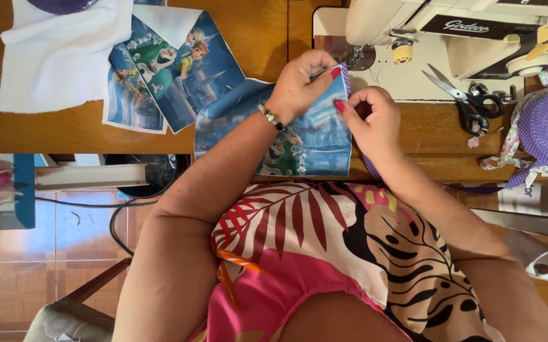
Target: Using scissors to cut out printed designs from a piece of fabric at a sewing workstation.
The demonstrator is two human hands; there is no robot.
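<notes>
Head view: at centre, the left hand [299, 85] pinches the top edge of a blue cartoon-print fabric piece [312, 142] with purple dotted trim [345, 79]. At three o'clock, the right hand [375, 120] pinches its right edge. Black-handled scissors [470, 98] lie at two o'clock beside the sewing machine [426, 25].

Both hands are up at the top edge of a blue cartoon-print fabric piece [312, 136] – the left hand [302, 85] pinches it by the corner, the right hand [375, 120] grips just beside it, where a purple dotted trim [345, 79] runs along the edge. The piece hangs over the front of the wooden worktop [65, 130]. Black-handled scissors [470, 98] lie by the white sewing machine [451, 38] – more printed fabric pieces [166, 69] and a white cloth [58, 57] off to the left.
</notes>
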